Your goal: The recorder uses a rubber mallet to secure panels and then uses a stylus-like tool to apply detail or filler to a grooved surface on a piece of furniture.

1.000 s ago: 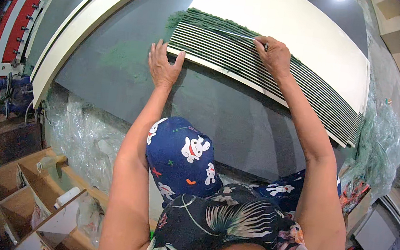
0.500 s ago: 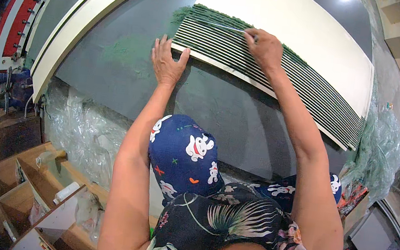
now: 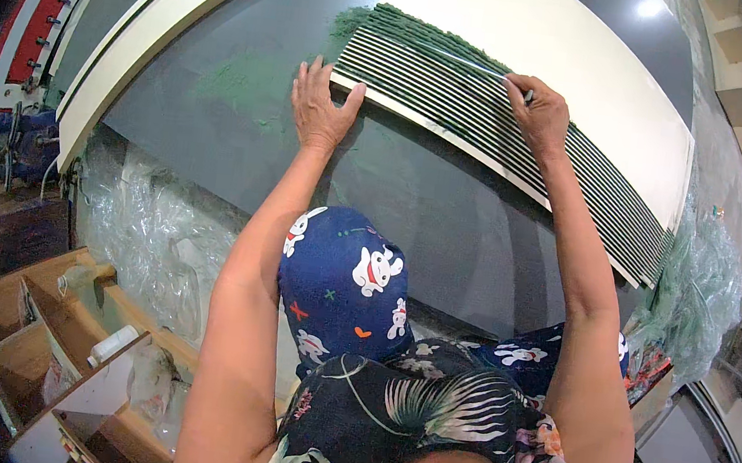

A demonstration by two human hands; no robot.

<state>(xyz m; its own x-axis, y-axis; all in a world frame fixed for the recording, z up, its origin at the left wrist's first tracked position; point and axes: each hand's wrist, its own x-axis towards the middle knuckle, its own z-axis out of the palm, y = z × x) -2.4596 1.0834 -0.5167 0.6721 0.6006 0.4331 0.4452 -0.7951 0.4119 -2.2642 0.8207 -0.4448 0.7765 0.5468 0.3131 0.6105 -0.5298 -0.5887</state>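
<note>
A cream panel point(image 3: 590, 78) lies on a dark grey tabletop point(image 3: 246, 126), its near half covered by long parallel dark grooves point(image 3: 485, 112). Green crumbly shavings point(image 3: 439, 34) line the far grooves and spill past the panel's left end. My right hand point(image 3: 541, 118) is closed around the right end of a thin, shiny rod-like tool point(image 3: 455, 56), which lies along the grooves to the left. Its exact kind cannot be made out. At the panel's near left corner, my left hand point(image 3: 321, 107) rests with fingers spread, touching the edge and holding nothing.
A curved cream strip point(image 3: 151, 33) borders the table's left side. Crumpled clear plastic point(image 3: 162, 217) hangs below the near edge, with more plastic point(image 3: 700, 278) at the right. A wooden compartment box point(image 3: 36, 358) holding a white bottle point(image 3: 113, 345) stands at lower left.
My right hand has slid to the right along the grooves with the thin tool. My left hand stays at the panel's corner, and the whole view has shifted slightly.
</note>
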